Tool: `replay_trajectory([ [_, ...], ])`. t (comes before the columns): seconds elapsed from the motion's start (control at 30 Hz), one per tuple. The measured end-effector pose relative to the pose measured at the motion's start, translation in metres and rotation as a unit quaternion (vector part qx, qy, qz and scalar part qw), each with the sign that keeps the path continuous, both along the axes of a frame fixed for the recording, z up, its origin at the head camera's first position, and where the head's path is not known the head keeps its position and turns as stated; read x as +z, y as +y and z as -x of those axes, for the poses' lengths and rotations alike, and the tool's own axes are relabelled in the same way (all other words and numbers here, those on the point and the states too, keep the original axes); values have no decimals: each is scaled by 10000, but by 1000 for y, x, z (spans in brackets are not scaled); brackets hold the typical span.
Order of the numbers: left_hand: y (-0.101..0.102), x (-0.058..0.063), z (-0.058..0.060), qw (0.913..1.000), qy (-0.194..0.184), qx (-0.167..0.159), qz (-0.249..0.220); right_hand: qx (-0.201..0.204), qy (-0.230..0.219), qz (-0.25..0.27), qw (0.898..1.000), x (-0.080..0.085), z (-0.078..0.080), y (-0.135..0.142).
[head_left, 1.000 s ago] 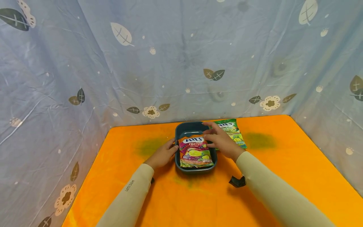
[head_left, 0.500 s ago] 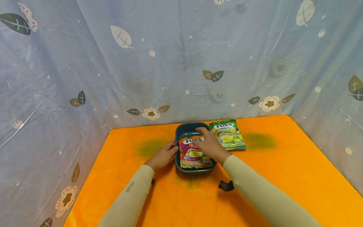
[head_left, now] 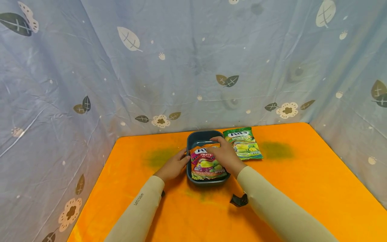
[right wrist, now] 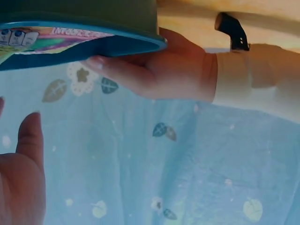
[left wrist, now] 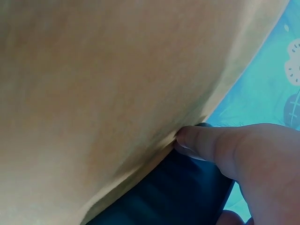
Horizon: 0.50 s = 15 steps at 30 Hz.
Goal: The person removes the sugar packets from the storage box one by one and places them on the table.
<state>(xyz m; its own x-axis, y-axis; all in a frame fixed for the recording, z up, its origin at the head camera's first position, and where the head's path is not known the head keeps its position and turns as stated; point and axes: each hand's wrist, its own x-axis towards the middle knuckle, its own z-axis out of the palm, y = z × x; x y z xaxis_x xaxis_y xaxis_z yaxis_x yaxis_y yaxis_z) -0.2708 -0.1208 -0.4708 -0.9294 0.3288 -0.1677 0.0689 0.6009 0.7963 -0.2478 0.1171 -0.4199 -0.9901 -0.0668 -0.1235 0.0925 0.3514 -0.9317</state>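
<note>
A dark blue-grey rectangular plastic tub stands upright at the back middle of the table. My left hand grips its left side, thumb at the rim and the other fingers outside; the left wrist view shows fingers against the dark wall. Inside the tub lies an orange and purple bag of Fox's Fruits candy, face up. My right hand is over the bag's upper right part, fingers spread and bent a little, covering part of the label. A green Fox's candy bag lies flat just right of the tub.
An orange cloth covers the table, with dark green smudges on both sides. Close behind and at both sides hang light blue curtains with leaf and flower prints. A black mount sticks out beside the right sleeve.
My right hand has moved left from the tub's right rim to over the candy bag, uncovering the green bag. Lately the Fruits bag has shifted slightly left. My left hand stays put.
</note>
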Motion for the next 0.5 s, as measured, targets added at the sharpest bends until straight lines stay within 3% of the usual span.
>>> replay_trajectory([
  [0.27,-1,2,-1,10000,24,4,0,27,-205,215,9996,-5,1,-1],
  [0.5,0,0,0,9999,41,40,113,-117,-648,652,9957,-2,-3,-6],
])
